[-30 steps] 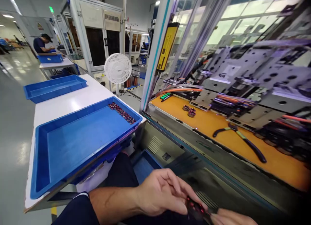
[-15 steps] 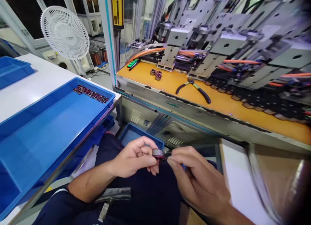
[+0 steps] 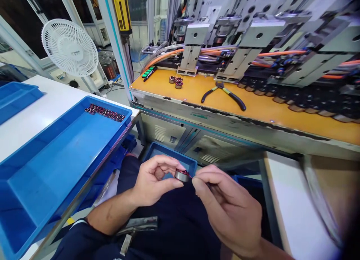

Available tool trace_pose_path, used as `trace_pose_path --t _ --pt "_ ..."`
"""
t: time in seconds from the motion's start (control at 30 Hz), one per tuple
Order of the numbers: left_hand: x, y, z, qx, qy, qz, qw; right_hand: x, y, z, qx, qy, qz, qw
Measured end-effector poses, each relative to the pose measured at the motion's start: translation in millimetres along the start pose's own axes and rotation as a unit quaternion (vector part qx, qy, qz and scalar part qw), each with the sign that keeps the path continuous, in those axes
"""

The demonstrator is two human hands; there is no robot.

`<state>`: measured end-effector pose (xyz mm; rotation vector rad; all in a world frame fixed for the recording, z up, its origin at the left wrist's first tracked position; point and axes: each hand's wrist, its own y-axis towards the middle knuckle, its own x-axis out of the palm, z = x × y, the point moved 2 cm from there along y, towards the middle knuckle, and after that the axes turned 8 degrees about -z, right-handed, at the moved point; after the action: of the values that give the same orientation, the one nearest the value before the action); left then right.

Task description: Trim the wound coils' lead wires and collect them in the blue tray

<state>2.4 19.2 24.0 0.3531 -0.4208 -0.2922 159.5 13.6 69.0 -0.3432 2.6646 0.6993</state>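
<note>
Over my lap, my left hand (image 3: 150,183) pinches a small motor stator (image 3: 181,175) between thumb and fingers. It is a round part with a silver metal ring and dark red windings on its upper side. A thin red wire (image 3: 190,176) leaves the stator on its right. The thumb and forefinger of my right hand (image 3: 227,203) are closed on this wire, close beside the stator. My right hand's other fingers are curled and partly hidden.
A blue tray (image 3: 64,140) at left holds rows of stators (image 3: 105,113). On the orange bench lie pliers (image 3: 222,93), a few stators (image 3: 176,81), a black marker (image 3: 149,74) and several dark round parts (image 3: 295,95). Machine fixtures (image 3: 191,46) stand behind. Another blue bin (image 3: 191,163) sits below.
The stator has been turned over in my left hand: its windings faced down before and now face up. My right fingers stay at its wire. The camera view has shifted slightly.
</note>
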Motion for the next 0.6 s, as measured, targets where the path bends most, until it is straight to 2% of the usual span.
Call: trace_pose_path --t 0.13,0.23,0.37,0.5,0.57,0.6 --pt "-3.0 2 1 0.038 0.071 -0.005 0.997 4 -2 5 0.117 0.153 -0.058 0.98" --pt "-3.9 2 2 0.017 0.075 0.004 0.997 9 -6 12 0.192 0.241 -0.096 0.947" --pt "-3.2 1 4 0.005 0.062 0.003 0.998 12 -10 22 0.244 0.318 -0.102 0.91" --pt "-3.0 3 5 0.007 0.041 0.002 0.999 20 -12 30 0.238 0.381 -0.127 0.884" --pt "-3.4 5 1 -0.013 -0.001 -0.004 1.0 24 -13 34 0.198 0.385 -0.135 0.891" --pt "-4.1 6 -2 -0.034 -0.029 0.002 0.999 25 -13 35 0.17 0.368 -0.122 0.906"
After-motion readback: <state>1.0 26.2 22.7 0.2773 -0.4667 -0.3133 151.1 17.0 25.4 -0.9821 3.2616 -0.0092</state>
